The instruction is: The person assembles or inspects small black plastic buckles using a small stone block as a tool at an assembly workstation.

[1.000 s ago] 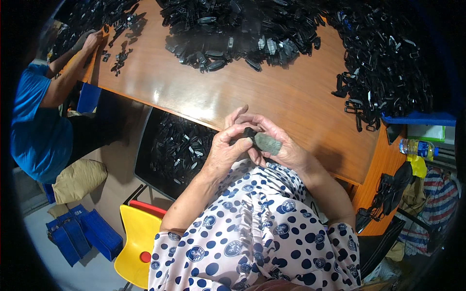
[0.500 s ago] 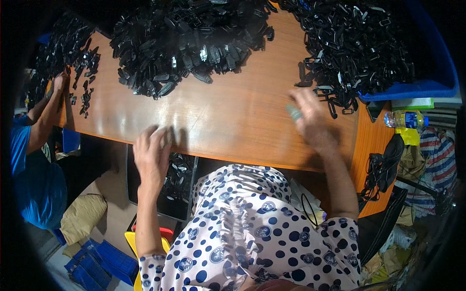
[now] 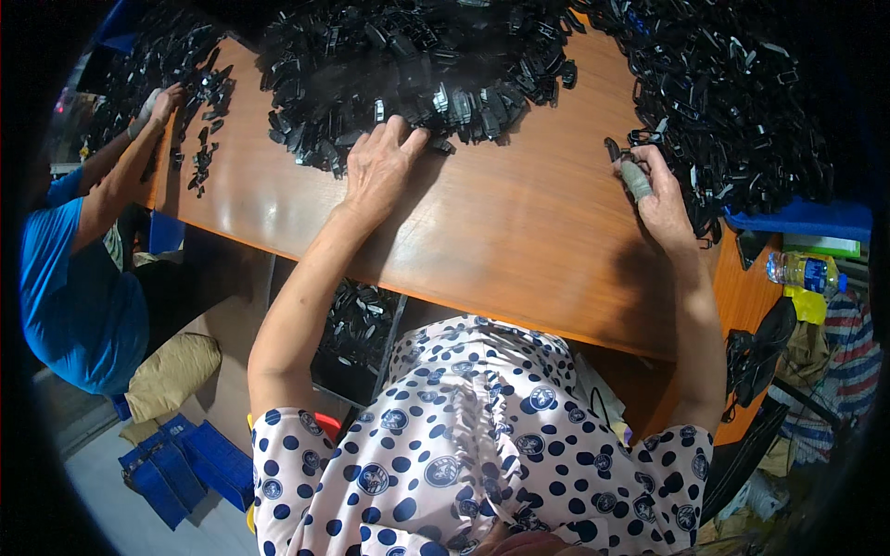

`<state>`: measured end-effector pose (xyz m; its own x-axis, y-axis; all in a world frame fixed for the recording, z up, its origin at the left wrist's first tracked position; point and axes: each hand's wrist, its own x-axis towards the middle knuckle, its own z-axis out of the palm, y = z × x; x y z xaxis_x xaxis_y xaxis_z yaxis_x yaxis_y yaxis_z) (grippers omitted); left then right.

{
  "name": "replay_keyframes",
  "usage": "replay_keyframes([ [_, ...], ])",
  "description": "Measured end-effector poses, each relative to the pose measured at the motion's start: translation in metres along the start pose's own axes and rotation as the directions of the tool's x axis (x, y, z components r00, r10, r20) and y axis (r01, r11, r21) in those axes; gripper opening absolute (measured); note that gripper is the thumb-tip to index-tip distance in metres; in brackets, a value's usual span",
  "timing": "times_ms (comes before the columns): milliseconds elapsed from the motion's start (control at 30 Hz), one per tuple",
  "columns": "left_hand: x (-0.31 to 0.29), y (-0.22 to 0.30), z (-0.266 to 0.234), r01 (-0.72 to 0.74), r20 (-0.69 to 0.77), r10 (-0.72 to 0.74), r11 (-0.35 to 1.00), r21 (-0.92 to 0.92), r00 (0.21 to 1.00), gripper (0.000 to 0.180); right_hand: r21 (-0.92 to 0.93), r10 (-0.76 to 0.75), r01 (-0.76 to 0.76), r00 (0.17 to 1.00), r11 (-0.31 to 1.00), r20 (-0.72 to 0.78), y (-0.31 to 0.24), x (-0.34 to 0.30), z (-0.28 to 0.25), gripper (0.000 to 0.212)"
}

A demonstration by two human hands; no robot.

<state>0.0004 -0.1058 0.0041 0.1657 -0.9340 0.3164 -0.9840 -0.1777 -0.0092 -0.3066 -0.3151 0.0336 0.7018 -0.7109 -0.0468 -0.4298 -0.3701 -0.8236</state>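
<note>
My left hand (image 3: 378,171) reaches to the near edge of the middle pile of black plastic buckle pieces (image 3: 408,65). Its fingers curl down among the pieces, and the fingertips are hidden behind the knuckles. At the left edge of the right-hand pile of black frame-like buckle pieces (image 3: 732,111), my right hand (image 3: 666,206) pinches a small black buckle piece (image 3: 612,148) between thumb and fingers. A grey-green wrap (image 3: 636,180) covers that thumb.
A co-worker in a blue shirt (image 3: 74,287) handles more black pieces (image 3: 171,56) at the left. A blue tray (image 3: 797,221) borders the right pile, near a bottle (image 3: 802,271). An open drawer (image 3: 357,338) of black pieces sits below the brown tabletop (image 3: 501,241).
My left hand has moved from the table's near edge forward to the middle pile. My right hand has moved right to its pile and closed on a buckle piece. The view has shifted slightly.
</note>
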Motion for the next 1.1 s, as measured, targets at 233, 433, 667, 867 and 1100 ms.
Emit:
replay_keyframes([
  [233,-0.020,0.021,-0.006,0.066,-0.018,-0.081,0.907,-0.416,0.997,0.010,0.612,0.134,-0.227,0.972,0.758,0.194,-0.040,-0.026,0.057,0.026],
  [433,-0.059,0.067,-0.033,0.454,0.535,-0.100,-0.413,-0.789,0.839,0.015,0.669,-0.003,-0.255,0.933,0.698,0.359,-0.076,-0.050,0.091,0.023],
  [667,-0.070,0.103,-0.028,0.370,0.523,-0.214,-0.495,-0.786,0.825,0.025,0.670,-0.026,-0.233,0.936,0.704,0.352,-0.063,-0.053,0.130,0.024],
  [867,-0.086,0.121,-0.029,0.296,0.296,-0.355,-0.055,-0.954,0.887,0.049,0.700,0.074,-0.299,0.940,0.649,0.332,-0.062,-0.065,0.136,0.022],
  [1100,-0.090,0.120,-0.027,0.085,-0.035,-0.255,0.443,-0.892,0.966,0.045,0.784,0.182,-0.428,0.903,0.450,0.389,-0.063,-0.073,0.130,0.034],
])
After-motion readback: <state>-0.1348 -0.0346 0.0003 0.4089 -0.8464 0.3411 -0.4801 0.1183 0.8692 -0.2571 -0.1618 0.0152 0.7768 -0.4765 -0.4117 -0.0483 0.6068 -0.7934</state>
